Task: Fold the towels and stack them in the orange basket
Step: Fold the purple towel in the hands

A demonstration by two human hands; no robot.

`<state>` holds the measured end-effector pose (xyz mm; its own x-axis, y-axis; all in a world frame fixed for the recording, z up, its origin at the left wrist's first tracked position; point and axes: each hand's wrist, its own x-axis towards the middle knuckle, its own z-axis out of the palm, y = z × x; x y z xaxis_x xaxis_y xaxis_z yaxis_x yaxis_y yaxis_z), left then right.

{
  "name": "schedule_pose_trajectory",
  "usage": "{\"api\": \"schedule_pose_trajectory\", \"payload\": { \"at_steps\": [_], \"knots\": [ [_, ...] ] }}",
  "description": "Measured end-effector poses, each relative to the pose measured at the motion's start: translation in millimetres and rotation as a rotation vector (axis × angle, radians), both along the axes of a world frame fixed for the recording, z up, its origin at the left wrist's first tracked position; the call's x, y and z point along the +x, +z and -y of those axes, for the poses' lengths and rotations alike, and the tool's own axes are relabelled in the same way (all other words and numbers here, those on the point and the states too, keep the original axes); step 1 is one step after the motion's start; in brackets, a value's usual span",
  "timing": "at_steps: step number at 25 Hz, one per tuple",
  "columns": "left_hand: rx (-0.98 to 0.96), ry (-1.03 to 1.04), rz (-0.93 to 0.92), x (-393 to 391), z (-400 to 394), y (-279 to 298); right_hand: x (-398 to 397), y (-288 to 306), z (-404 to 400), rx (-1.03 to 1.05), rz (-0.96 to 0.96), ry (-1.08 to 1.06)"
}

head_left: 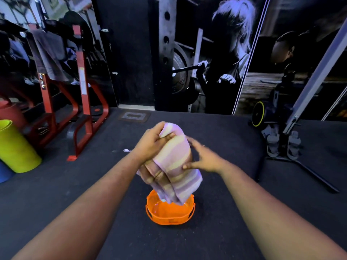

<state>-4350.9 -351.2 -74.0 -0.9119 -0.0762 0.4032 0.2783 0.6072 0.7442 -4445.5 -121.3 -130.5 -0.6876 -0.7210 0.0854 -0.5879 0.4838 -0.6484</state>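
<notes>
Towel (176, 160), striped in pale purple and cream, is folded into a thick bundle and held upright in the air, directly above the orange basket (170, 212). Its lower end hangs down to the basket's opening; I cannot tell if it already touches the bottom. It is held like this, I think, so that the folds stay together while it goes down into the basket.

The left hand (152, 143) grips the top of the bundle, with the thumb curled over the cloth. The right hand (204, 156) has its fingers spread and the thumb pressed against the side of the towel, probably to steady it and guide it.

The basket stands on a dark floor mat (225, 231), between the two forearms. To the left are a red metal frame (84, 109) with a grey cloth (48, 53) over it and a yellow-green cylinder (15, 147). A wall picture of weightlifting (216, 53) is behind.
</notes>
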Motion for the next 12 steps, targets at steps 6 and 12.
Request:
{"api": "schedule_pose_trajectory", "payload": {
  "at_steps": [6, 12],
  "knots": [
    [0.014, 0.079, -0.047, -4.4, 34.1, 13.0, 12.8, -22.0, 9.5, -0.225, 0.222, -0.121],
    [0.703, 0.488, 0.307, 33.5, 14.6, -82.8, 29.2, -7.3, 19.6, -0.613, 0.595, -0.290]
  ]
}}
